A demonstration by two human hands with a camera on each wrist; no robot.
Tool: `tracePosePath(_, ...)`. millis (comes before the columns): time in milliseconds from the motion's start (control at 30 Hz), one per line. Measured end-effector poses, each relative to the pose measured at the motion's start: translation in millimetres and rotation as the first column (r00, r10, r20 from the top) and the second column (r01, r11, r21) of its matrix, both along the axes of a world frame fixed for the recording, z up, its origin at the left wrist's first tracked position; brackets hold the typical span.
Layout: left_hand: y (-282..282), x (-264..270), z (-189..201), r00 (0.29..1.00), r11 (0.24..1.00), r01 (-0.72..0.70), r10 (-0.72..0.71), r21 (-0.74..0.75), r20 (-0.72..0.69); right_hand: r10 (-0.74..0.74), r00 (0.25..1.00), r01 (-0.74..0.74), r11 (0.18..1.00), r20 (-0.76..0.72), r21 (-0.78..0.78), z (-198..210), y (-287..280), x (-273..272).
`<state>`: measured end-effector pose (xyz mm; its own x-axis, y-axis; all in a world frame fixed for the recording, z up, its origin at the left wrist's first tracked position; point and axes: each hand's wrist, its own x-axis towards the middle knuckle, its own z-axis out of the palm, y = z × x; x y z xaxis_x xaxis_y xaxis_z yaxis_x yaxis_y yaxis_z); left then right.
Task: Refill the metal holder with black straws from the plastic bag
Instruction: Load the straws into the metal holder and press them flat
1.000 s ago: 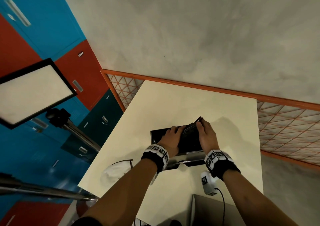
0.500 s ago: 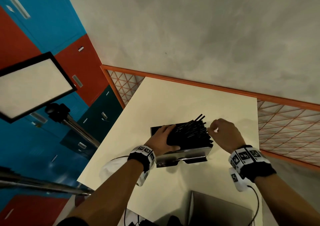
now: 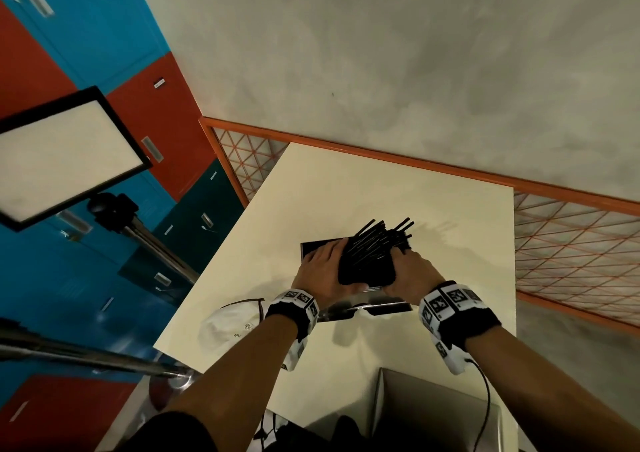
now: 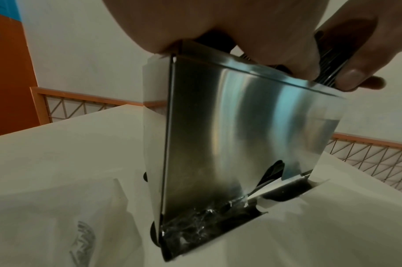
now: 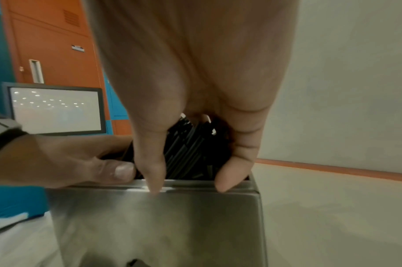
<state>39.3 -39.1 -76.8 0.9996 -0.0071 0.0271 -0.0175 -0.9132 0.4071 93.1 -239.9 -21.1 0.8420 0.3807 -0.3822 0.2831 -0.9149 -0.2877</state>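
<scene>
Both hands are clamped round a bundle of black straws (image 3: pixel 372 254) standing in the metal holder (image 4: pixel 241 130) near the middle of the cream table (image 3: pixel 346 192). Her left hand (image 3: pixel 320 271) grips the bundle's left side, thumb curled against the straws; the right hand (image 3: pixel 410 275) holds the right side, thumb and a fingertip touching the holder's near rim. Loose straw ends fan out toward the far right. A white plastic bag (image 3: pixel 232 323) lies at the table's near left edge.

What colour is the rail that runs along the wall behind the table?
The rail is orange, with an orange criss-cross mesh under it. The head view shows it best.
</scene>
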Motion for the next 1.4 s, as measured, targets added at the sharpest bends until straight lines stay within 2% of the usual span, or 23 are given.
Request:
tracePosePath(133, 0, -1, 1, 1.000, 1.000, -0.004, 0.004, -0.012, 0.004, -0.027, 0.996, 0.027, 1.000, -0.082, 0.003, 11, 4, 8)
tracePosePath(333, 0, -1, 1, 1.000, 1.000, -0.006, 0.006, -0.006, 0.000, 0.016, 0.988, -0.019, 1.000, -0.154, -0.017, 23, 5, 15)
tracePosePath(533, 1, 0, -2, 1.000, 1.000, 0.021, -0.021, -0.015, 0.008, 0.075, 0.986, -0.060, 0.993, -0.147, 0.102, 47, 3, 11)
tracePosePath(700, -7, 0, 2, 0.999, 0.995, 0.022, -0.025, -0.100, -0.029, 0.104, 0.984, -0.088, 0.989, -0.147, 0.116, 60, 6, 11)
tracePosePath(1000, -22, 5, 1, 0.999, 0.988, 0.026, -0.030, -0.155, -0.027, -0.031, 0.952, 0.089, 0.979, -0.304, 0.181, 48, -11, 21)
tracePosePath(1167, -24, 4, 0, 0.999, 0.986, 0.027, -0.030, -0.166, -0.015, -0.014, 0.931, 0.084, 0.981, -0.365, 0.177, 26, -8, 15)
tracePosePath(1267, -23, 3, -1, 1.000, 0.983, 0.022, -0.024, -0.181, -0.010, 0.006, 0.944, 0.070, 0.974, -0.331, 0.217, 21, 4, 11)
tracePosePath(1400, -23, 4, -3, 1.000, 0.978, 0.011, -0.016, -0.210, -0.023, 0.071, 0.986, -0.052, 0.990, -0.153, 0.129, 22, 13, 5)
